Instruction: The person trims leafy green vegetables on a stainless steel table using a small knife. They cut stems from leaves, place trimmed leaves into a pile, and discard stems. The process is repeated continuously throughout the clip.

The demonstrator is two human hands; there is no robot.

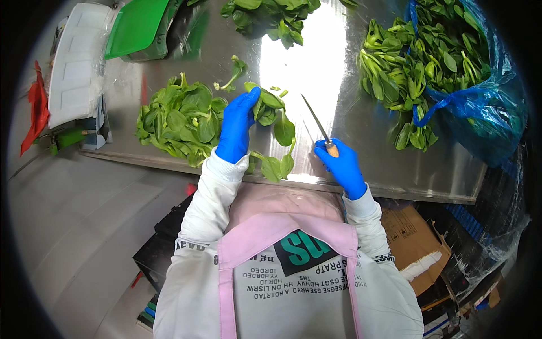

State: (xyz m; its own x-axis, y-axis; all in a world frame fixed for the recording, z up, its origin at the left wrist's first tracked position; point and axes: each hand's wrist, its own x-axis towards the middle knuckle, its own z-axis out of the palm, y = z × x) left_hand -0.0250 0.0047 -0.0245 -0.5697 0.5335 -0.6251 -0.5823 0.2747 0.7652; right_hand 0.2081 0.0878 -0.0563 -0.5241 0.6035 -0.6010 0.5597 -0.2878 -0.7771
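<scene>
My left hand (238,125), in a blue glove, is closed round a bunch of leafy greens (267,106) above the steel table (316,62). My right hand (342,167), gloved in blue too, grips the wooden handle of a knife (317,120). The narrow blade points away from me and to the left, apart from the greens. Just left of my left hand lies a pile of loose greens (183,118). A small cut piece of stalk (232,74) rests beyond it. Loose leaves (275,165) lie by the table's near edge, below the bunch.
A blue plastic bag (485,116) spilling greens (395,68) stands at the right. More greens (275,17) lie at the far side. A green bin (137,28) and a white tray (79,62) are at the far left. A cardboard box (415,237) sits below the table at right.
</scene>
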